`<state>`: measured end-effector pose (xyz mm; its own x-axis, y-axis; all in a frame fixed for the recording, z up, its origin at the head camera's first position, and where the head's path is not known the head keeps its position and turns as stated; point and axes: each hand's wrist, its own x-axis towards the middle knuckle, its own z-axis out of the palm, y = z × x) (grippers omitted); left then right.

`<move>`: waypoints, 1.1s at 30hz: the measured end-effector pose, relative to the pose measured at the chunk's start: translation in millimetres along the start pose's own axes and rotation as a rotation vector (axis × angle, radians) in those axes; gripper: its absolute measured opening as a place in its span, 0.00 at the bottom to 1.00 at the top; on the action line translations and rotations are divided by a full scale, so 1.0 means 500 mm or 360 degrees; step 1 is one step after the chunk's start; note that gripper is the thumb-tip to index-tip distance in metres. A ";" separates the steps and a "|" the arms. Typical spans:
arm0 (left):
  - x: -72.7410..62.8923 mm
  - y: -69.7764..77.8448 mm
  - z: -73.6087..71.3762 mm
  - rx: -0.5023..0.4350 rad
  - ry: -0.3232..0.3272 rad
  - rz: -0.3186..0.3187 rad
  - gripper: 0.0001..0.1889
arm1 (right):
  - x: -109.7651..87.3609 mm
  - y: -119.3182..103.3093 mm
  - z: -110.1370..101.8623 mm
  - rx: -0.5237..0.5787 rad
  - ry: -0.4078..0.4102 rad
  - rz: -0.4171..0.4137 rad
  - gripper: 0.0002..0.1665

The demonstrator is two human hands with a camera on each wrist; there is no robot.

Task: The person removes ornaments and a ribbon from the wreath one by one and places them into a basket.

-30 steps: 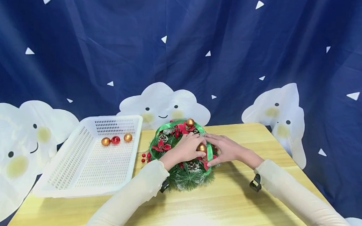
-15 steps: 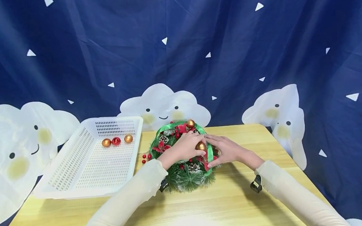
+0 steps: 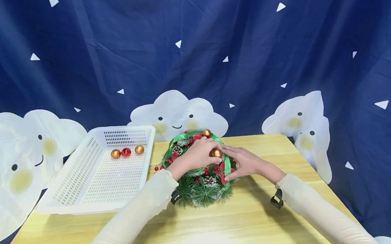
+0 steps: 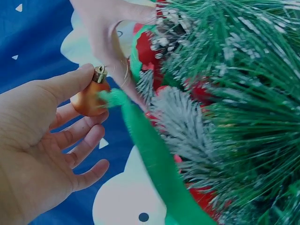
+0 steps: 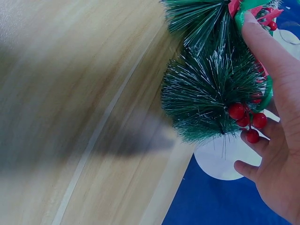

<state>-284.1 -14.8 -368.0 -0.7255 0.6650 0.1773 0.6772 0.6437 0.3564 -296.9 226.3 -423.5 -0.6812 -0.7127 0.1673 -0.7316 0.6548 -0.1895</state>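
My left hand (image 3: 199, 154) pinches a gold Christmas ball (image 4: 86, 101) between thumb and fingertips, its metal cap towards the thumb. A loose end of green ribbon (image 4: 150, 154) overlaps the ball in the left wrist view. Below lies a green Christmas wreath (image 3: 204, 193) with frosted needles, pine cones, red flowers and berries. My right hand (image 3: 247, 162) grips the wreath's right side, thumb on the ribbon near a red flower and fingers stretched along the far part. Another gold ball (image 3: 206, 133) sits at the wreath's back edge.
A white plastic basket (image 3: 85, 207) stands on the left of the wooden table (image 3: 202, 223), holding two gold balls (image 3: 139, 149) and a red ball (image 3: 126, 152). A dark blue curtain (image 3: 244, 39) with cloud prints hangs behind the table.
The left hand has shifted slightly away from the body with the gold ball, uncovering more of the red flower beneath. The right hand stays in place on the wreath.
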 end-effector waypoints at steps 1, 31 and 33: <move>-0.001 0.001 -0.004 0.0000 0.0009 0.0005 0.19 | 0.000 0.000 0.000 0.0002 -0.0003 0.0002 0.67; -0.045 -0.027 -0.150 -0.0005 0.0265 -0.0046 0.19 | 0.001 -0.008 0.000 -0.0166 -0.0044 0.0066 0.66; -0.049 -0.033 -0.166 -0.0009 0.0290 -0.0047 0.17 | 0.001 -0.010 -0.002 -0.0165 -0.0050 0.0064 0.66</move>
<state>-287.4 -73.2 -302.0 -0.7557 0.5657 0.3300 0.6549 0.6595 0.3690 -293.7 222.8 -421.7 -0.7100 -0.6919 0.1311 -0.7037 0.7043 -0.0941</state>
